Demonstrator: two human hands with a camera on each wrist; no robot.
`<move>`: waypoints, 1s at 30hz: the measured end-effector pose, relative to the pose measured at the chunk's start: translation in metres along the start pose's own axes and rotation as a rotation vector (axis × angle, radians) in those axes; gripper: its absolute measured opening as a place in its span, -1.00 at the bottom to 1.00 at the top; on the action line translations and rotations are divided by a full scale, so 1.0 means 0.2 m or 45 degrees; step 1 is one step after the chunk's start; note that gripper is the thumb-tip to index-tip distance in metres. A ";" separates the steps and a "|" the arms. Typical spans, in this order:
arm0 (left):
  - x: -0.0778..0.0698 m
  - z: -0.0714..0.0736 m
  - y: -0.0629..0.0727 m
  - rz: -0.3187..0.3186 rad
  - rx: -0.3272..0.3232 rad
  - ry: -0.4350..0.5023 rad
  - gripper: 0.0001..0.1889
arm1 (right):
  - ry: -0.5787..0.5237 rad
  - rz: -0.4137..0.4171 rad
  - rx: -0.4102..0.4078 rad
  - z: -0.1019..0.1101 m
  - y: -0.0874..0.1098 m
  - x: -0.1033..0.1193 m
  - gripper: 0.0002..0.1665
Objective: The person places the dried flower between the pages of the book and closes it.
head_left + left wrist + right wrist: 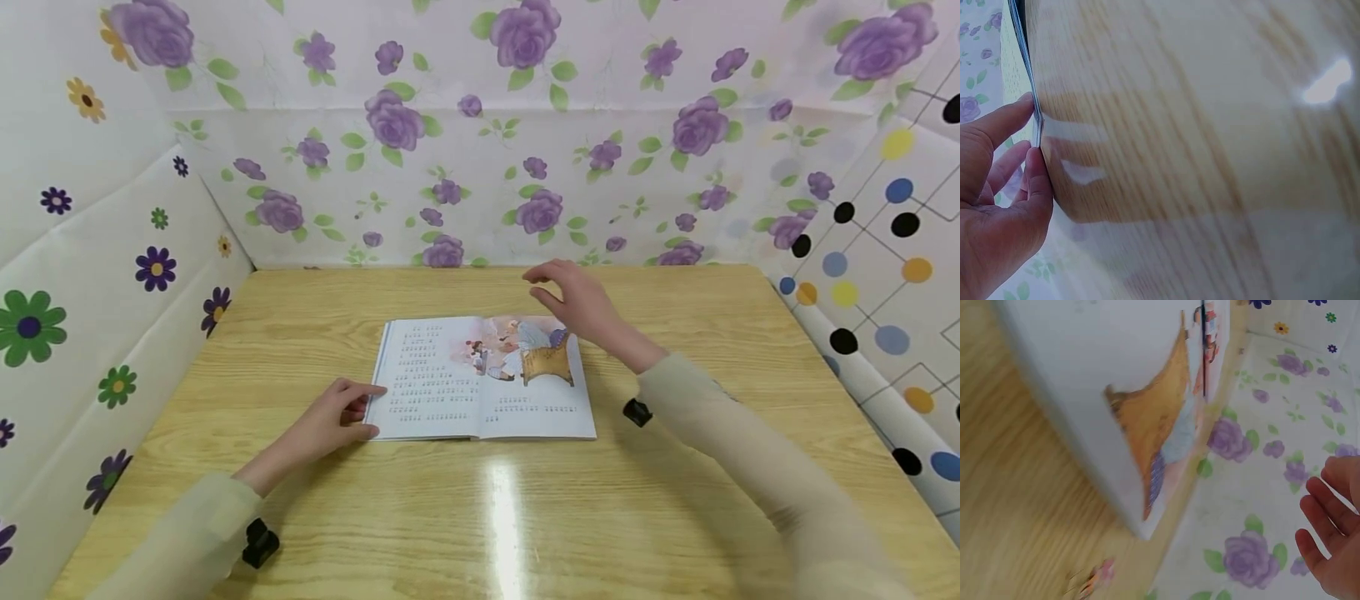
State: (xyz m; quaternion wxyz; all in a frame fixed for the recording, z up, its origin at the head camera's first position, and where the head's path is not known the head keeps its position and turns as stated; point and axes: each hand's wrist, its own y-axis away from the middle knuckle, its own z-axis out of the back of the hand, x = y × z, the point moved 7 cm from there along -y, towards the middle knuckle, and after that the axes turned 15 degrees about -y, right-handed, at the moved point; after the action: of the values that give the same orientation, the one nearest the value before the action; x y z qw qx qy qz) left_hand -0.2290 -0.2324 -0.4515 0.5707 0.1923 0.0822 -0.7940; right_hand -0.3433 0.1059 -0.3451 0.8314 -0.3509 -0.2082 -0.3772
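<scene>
Open book (450, 383) on tabletop (405, 517), left hand (333, 418) touching its left edge, thumb and index apart, right hand (577, 302) raised near its far edge, fingers loosely spread

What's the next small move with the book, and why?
Probably lower the right grip to the far outer corner of the right page. It hangs apart from the page, holding nothing; the right wrist view shows that corner uncovered. The left grip touches the left edge of the book, which may help steady it.
</scene>
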 end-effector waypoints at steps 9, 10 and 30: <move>0.01 -0.01 -0.01 0.008 0.008 0.010 -0.45 | 0.005 -0.052 -0.194 0.13 0.26 -0.16 -0.76; 0.01 -0.01 -0.01 0.010 0.008 0.013 -0.45 | 0.010 -0.071 -0.206 0.14 0.28 -0.18 -0.77; 0.02 -0.01 -0.01 0.011 0.009 0.018 -0.44 | 0.177 -0.314 -0.120 0.31 0.63 -0.45 -0.80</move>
State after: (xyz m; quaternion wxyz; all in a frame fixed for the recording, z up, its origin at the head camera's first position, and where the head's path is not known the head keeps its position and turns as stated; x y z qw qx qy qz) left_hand -0.2312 -0.2337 -0.4553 0.5729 0.2003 0.0827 -0.7905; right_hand -0.3081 0.2549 -0.4119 0.7737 -0.3344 -0.1739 -0.5093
